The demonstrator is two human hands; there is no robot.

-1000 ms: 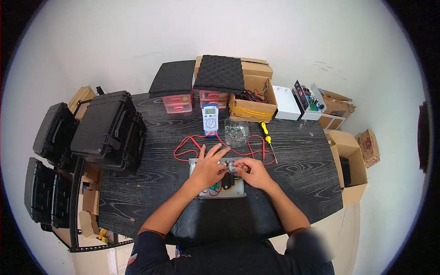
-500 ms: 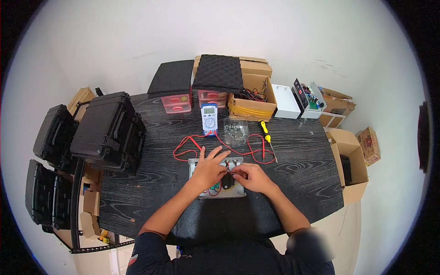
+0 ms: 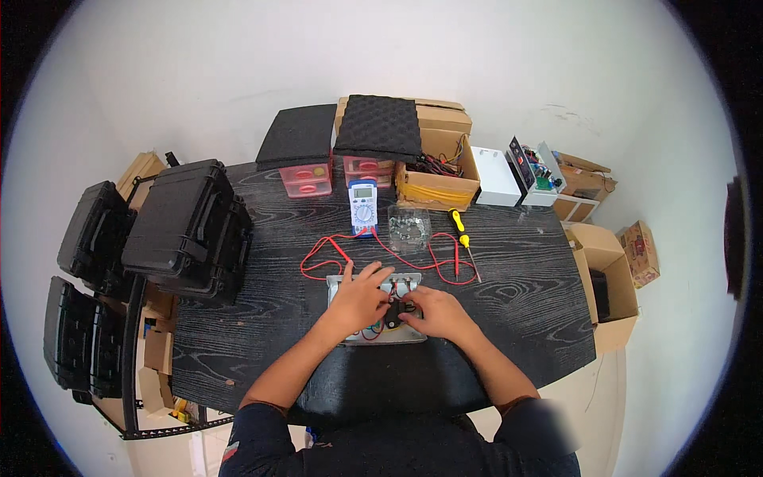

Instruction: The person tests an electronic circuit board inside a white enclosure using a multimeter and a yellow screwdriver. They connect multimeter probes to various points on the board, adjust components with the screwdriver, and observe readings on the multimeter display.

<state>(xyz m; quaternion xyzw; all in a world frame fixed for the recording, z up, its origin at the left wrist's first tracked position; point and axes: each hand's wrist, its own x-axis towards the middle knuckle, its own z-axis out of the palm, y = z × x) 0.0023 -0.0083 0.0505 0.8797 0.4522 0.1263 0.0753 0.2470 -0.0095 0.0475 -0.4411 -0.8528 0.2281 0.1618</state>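
Note:
An open, shallow metal case (image 3: 387,338) with wires and parts inside lies near the table's front, both hands over it. My left hand (image 3: 358,300) reaches across its left part. Some of its fingers stretch out toward the far rim, while its thumb and a bent finger close at the left side of a black block-shaped part (image 3: 393,316); what they pinch is hidden. From the right, my right hand (image 3: 439,312) has its thumb and fingers closed on that black part. Thin red and dark wires (image 3: 370,334) run beside it, and a green part is half hidden under my left hand.
Beyond the case lie a multimeter (image 3: 364,208) with red leads, a clear tray of small hardware (image 3: 409,229) and a yellow-black screwdriver (image 3: 463,238). Black hard cases (image 3: 187,226) stand at left. Foam-topped drawers (image 3: 307,180) and a cardboard box of cables (image 3: 435,191) line the back.
My right fingers have shifted slightly toward me, from the wires onto the black part. My left fingertips have drawn back a little, and the black part has tilted slightly.

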